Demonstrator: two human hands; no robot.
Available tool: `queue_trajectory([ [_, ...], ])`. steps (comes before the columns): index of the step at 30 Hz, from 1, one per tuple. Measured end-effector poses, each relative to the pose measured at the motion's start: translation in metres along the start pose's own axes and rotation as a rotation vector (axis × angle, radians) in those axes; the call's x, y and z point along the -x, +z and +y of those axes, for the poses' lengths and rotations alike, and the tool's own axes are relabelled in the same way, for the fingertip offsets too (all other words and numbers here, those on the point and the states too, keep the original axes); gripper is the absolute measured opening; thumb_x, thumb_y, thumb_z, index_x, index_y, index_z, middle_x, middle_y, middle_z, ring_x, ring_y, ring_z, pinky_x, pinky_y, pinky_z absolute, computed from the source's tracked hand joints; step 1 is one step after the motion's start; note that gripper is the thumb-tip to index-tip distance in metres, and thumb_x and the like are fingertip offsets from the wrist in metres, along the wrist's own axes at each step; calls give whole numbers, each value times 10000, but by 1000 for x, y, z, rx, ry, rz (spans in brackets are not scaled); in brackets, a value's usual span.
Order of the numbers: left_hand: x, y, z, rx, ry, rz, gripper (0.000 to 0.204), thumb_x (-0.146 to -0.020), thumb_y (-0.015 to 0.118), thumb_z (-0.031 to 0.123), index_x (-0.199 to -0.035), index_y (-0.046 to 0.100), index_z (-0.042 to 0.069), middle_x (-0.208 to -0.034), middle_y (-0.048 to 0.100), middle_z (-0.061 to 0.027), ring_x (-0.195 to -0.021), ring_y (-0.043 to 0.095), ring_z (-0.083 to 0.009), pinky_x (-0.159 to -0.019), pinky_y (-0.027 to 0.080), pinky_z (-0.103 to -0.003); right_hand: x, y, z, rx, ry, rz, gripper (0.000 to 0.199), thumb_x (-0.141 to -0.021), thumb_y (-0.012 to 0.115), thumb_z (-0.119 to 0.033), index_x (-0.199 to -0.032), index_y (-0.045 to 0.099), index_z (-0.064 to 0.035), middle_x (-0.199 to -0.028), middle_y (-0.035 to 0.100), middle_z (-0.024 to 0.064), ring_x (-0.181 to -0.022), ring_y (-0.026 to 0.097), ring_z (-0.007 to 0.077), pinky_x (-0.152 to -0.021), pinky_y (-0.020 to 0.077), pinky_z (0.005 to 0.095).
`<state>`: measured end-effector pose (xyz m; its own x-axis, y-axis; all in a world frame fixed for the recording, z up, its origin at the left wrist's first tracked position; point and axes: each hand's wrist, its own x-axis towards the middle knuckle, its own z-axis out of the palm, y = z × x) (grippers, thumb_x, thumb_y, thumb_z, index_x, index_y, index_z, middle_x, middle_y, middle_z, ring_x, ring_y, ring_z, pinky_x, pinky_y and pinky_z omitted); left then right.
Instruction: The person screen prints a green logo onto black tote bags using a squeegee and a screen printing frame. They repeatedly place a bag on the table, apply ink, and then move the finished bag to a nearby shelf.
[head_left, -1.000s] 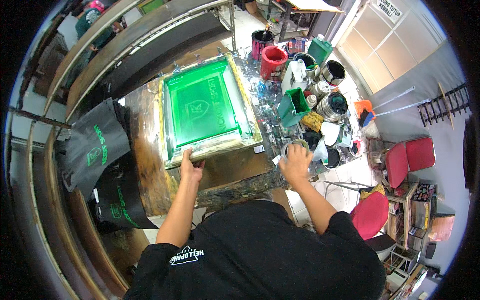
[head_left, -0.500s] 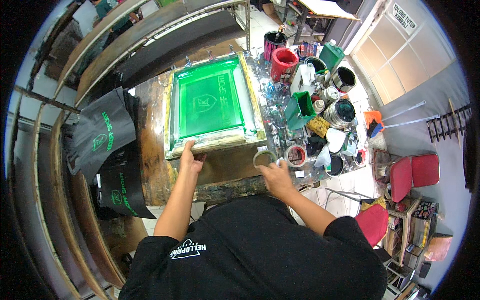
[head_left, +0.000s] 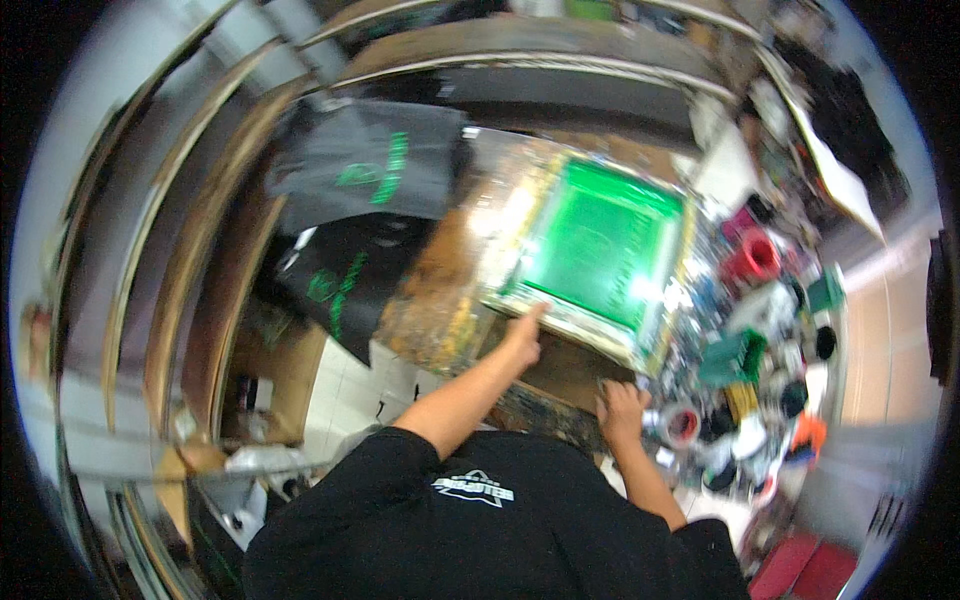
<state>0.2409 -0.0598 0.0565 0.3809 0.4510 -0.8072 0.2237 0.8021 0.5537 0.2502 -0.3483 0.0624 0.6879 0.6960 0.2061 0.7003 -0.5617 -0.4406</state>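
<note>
A silkscreen frame (head_left: 603, 250) with green ink across its mesh sits slightly tilted on the worktable. At its near edge is my left hand (head_left: 525, 338), thumb on top and fingers curled under the rim. My right hand (head_left: 623, 408) is low at the table's front edge, close to a pale tape roll (head_left: 681, 424); motion blur smears its fingers, so any hold is unclear. Under the raised near side of the frame a brown board surface (head_left: 570, 372) shows. Left of the table lie black bags (head_left: 365, 165) printed in green.
Paint cans and containers crowd the right side, among them a red bucket (head_left: 752, 258) and a green container (head_left: 732, 358). Wooden shelves (head_left: 190, 230) curve along the left. A red chair (head_left: 800, 568) stands at lower right.
My view has swung left, so the table appears further right and blurred. The left hand stays on the frame's edge. The olive tape roll by my right hand no longer shows clearly.
</note>
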Motion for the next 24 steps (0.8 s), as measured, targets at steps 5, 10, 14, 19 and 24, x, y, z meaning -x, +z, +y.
queue_trajectory([
  [5,16,-23,3,70,25,-170,1089,-770,857,599,-1544,377,3,-1602,403,-178,-1498,327,-347,-1217,212,-580,-13,-29,-30,-17,-172,14,399,-799,810,-182,-1154,656,-85,-1063,695,78,-1006,604,300,-939,392,469],
  [10,27,-106,22,-185,25,-347,920,-854,765,634,-1430,473,-23,-1394,564,-221,-1178,633,-279,-966,563,-416,-57,-40,-85,-175,-333,-60,239,-821,792,-154,-1025,685,-90,-959,704,78,-909,620,296,-829,416,434],
  [14,44,-184,75,-91,453,-153,531,-908,756,551,-922,661,29,-808,691,-85,-648,650,-149,-552,522,-304,-93,-21,-134,-315,-425,-116,173,-817,784,-119,-968,704,-88,-896,698,86,-875,627,295,-793,426,421],
  [19,29,-274,219,192,906,290,470,-995,671,496,-783,640,79,-647,596,18,-557,546,-88,-578,481,-241,-96,15,-194,-334,-458,-203,165,-828,761,-101,-983,713,-74,-865,698,73,-783,632,274,-746,445,404],
  [24,-25,-341,367,552,613,230,615,-845,793,610,-1071,635,61,-902,598,-37,-732,590,-151,-682,555,-291,-72,34,-260,-357,-469,-342,114,-856,752,-106,-956,715,-66,-843,682,116,-779,634,307,-731,457,426],
])
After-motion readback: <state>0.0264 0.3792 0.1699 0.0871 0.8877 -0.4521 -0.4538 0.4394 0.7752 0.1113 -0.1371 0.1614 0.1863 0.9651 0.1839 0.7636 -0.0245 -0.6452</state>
